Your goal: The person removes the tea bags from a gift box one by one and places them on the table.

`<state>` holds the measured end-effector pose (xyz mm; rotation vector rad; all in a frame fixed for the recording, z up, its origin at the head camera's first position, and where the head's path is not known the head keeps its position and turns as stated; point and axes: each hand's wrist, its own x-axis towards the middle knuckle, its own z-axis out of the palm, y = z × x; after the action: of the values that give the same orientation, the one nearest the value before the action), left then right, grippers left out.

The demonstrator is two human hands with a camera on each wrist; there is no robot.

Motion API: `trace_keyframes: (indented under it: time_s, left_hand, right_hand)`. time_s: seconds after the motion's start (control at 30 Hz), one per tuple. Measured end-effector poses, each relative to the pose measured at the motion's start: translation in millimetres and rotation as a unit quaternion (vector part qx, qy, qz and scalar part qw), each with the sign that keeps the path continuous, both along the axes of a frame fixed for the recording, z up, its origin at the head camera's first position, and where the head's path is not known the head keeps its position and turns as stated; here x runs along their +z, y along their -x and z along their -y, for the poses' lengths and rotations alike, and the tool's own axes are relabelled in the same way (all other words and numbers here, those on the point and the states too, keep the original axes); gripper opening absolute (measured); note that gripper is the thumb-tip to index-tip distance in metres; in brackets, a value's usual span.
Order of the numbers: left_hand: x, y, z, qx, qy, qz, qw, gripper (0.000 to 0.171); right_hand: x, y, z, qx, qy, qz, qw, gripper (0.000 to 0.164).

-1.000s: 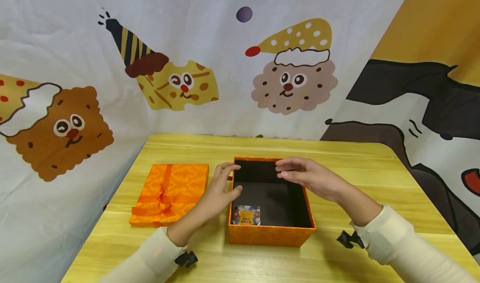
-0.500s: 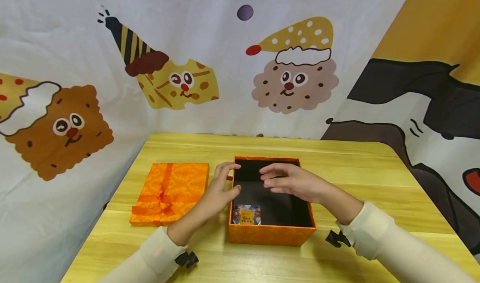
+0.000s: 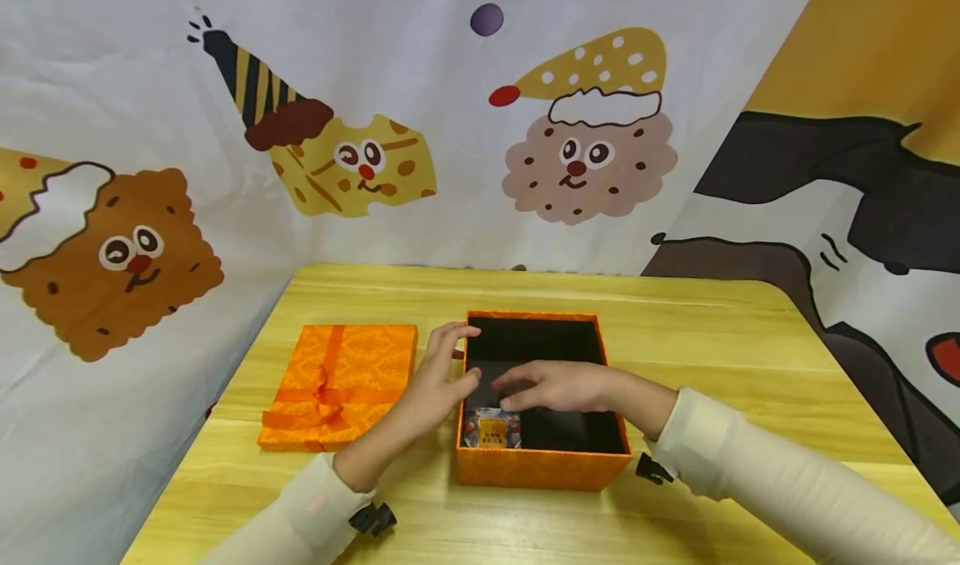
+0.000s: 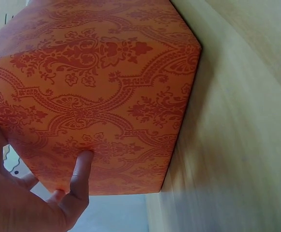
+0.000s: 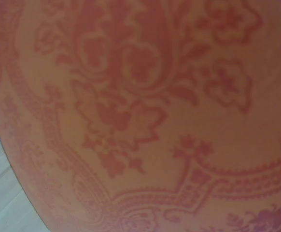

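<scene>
An orange patterned gift box (image 3: 542,470) with a black inside stands uncovered on the table. A small printed square packet (image 3: 492,430) lies in its near left corner. My left hand (image 3: 437,388) holds the box's left wall, with thumb and forefinger over the rim. In the left wrist view, one finger of that left hand (image 4: 58,193) presses on the outer wall. My right hand (image 3: 564,387) reaches into the box from the right, fingers loosely bent, thumb just above the packet and holding nothing visible. Only the box's outer wall (image 5: 140,116) fills the right wrist view, hiding that hand.
The matching orange lid (image 3: 352,363), tied with a ribbon bow, lies left of the box. Both rest on a light wooden table (image 3: 705,332). Behind hangs a white cloth (image 3: 465,173) with cartoon prints. A dark clip hangs at each sleeve.
My right hand has moved left and down, from the box's far right rim into the box close to the packet. The left hand, box and lid have stayed in place.
</scene>
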<state>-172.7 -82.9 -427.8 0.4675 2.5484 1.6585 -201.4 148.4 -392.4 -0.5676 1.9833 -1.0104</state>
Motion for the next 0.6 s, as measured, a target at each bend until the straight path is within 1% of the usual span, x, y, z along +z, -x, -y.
trace_keyframes:
  time_s: [0.07, 0.13, 0.2, 0.27, 0.33, 0.47, 0.6]
  left_hand:
    - [0.3, -0.4, 0.7, 0.002, 0.001, -0.003, 1.0000, 0.056]
    - [1.1, -1.1, 1.1, 0.002, 0.002, -0.005, 1.0000, 0.056]
    - [1.8, -1.6, 1.0, 0.001, 0.004, -0.007, 1.0000, 0.055]
    - [2.0, -1.6, 0.8, 0.001, 0.003, -0.010, 0.9999, 0.055]
    - [2.2, -1.7, 0.4, 0.001, 0.001, -0.013, 0.9999, 0.055]
    - [2.7, -1.9, -0.4, 0.003, 0.000, -0.013, 0.9999, 0.055]
    - [3.0, -2.3, -0.9, 0.002, 0.001, -0.009, 1.0000, 0.055]
  right_hand:
    - [0.2, -1.2, 2.3, 0.040, -0.027, -0.021, 0.999, 0.056]
    - [0.2, -2.6, 3.9, 0.070, -0.044, -0.025, 0.996, 0.053]
    - [0.1, -3.4, 4.6, 0.087, -0.050, -0.020, 0.995, 0.050]
    - [-0.2, -3.8, 4.7, 0.094, -0.048, -0.026, 0.994, 0.046]
    - [-0.6, -3.7, 4.1, 0.090, -0.044, -0.041, 0.994, 0.042]
    - [-1.1, -3.5, 2.5, 0.066, -0.039, -0.075, 0.994, 0.040]
    - [-1.2, -4.6, 1.4, 0.049, -0.042, -0.092, 0.994, 0.039]
